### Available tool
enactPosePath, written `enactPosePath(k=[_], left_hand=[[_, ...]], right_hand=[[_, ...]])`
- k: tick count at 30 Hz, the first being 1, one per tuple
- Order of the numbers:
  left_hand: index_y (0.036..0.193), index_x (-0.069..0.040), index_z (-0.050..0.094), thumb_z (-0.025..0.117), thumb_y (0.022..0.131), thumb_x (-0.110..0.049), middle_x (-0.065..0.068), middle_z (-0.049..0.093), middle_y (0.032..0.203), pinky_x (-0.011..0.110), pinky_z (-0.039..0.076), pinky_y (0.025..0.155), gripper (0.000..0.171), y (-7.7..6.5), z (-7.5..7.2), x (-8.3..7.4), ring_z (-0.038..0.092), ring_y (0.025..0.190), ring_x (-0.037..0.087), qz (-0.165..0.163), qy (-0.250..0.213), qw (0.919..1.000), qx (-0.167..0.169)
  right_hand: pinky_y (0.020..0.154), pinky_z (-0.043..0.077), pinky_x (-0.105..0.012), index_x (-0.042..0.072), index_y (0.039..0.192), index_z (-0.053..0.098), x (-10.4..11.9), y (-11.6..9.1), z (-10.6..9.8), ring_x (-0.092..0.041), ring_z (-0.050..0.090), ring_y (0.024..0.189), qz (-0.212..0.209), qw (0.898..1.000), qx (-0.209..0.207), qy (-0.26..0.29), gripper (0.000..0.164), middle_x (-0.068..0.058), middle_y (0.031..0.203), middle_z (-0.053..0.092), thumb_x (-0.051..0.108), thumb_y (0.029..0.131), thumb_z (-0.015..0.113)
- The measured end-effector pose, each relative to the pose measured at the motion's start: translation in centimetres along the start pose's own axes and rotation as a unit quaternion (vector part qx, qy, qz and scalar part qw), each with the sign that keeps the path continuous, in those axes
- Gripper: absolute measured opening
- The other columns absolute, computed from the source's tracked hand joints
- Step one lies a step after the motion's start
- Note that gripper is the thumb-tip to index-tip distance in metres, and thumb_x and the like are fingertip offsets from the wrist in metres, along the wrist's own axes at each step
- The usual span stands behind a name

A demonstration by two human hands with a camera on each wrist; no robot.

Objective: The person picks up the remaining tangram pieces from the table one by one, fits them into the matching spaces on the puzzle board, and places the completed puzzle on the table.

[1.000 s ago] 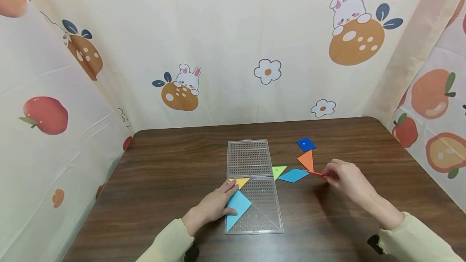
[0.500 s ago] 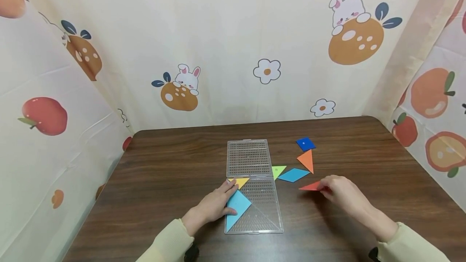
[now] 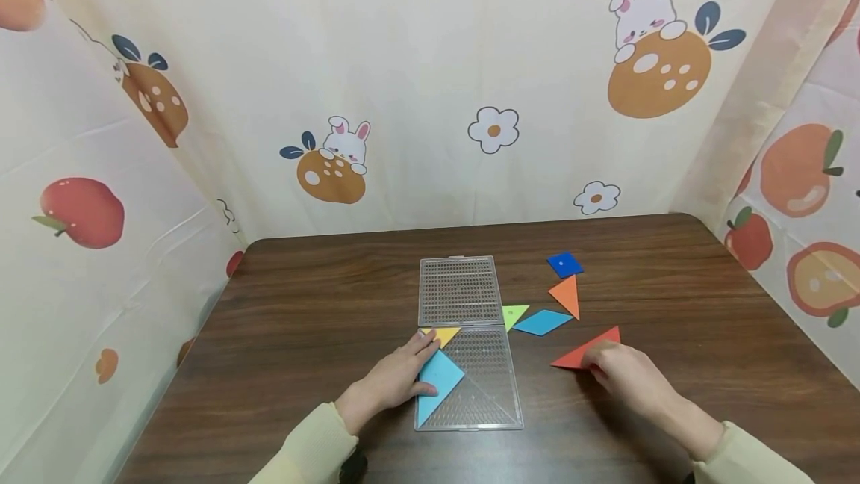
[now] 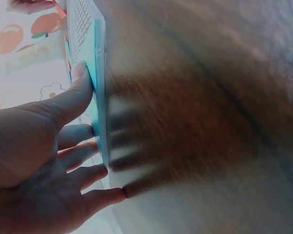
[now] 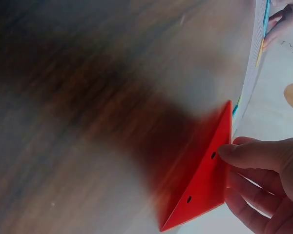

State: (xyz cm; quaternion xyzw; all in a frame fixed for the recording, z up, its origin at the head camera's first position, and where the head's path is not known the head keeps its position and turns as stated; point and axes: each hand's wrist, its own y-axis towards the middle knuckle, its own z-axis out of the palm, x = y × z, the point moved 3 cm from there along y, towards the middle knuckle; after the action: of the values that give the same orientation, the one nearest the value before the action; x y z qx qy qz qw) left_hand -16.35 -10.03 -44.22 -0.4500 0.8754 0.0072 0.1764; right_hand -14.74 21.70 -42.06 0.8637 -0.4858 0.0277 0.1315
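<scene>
My right hand (image 3: 630, 378) pinches a large red triangle tile (image 3: 590, 349) between thumb and fingers, right of the perforated board. In the right wrist view the tile (image 5: 207, 183) stands tilted, with two dark holes in its face. My left hand (image 3: 396, 379) rests on the left edge of the clear perforated board (image 3: 487, 398), fingers mostly straight. Its thumb touches a large light-blue triangle (image 3: 441, 378), and the fingertips reach a small yellow triangle (image 3: 448, 335). Both triangles lie on the board's near half. In the left wrist view the thumb presses the light-blue piece (image 4: 91, 61).
Right of the board lie a green triangle (image 3: 513, 315), touching its edge, a blue parallelogram (image 3: 543, 323), an orange triangle (image 3: 567, 296) and a dark-blue square (image 3: 564, 265). The board's far half (image 3: 459, 291) lies unfolded. A printed curtain (image 3: 416, 170) surrounds the brown table (image 3: 302, 305).
My right hand has drawn the red triangle toward the near side, away from the blue parallelogram and orange triangle, and turned it so more of its face shows. The left hand has stayed put.
</scene>
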Motion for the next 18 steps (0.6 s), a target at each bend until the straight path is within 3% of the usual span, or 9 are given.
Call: enactPosePath(k=[10,18], left_hand=[[0.134,-0.002,0.037,0.061,0.08,-0.037,0.014,0.027,0.142,0.049,0.035,0.092,0.069,0.04,0.08,0.04,0.024,0.128,0.032,-0.003,-0.002,1.0,0.003],[0.133,-0.001,0.037,0.061,0.079,-0.036,0.015,0.028,0.141,0.05,0.037,0.09,0.069,-0.02,0.19,0.07,0.026,0.127,0.033,0.013,0.008,0.9999,-0.007]], right_hand=[[0.056,0.047,-0.028,0.016,0.072,0.064,-0.37,-0.37,0.64,-0.007,0.055,0.064,0.022,0.999,0.018,0.03,0.023,0.012,0.069,0.058,-0.005,0.064,0.072],[0.054,0.048,-0.029,0.012,0.074,0.065,-0.85,-0.63,0.64,-0.01,0.056,0.061,0.077,0.996,-0.03,0.019,0.012,0.008,0.069,0.06,0.01,0.067,0.075]])
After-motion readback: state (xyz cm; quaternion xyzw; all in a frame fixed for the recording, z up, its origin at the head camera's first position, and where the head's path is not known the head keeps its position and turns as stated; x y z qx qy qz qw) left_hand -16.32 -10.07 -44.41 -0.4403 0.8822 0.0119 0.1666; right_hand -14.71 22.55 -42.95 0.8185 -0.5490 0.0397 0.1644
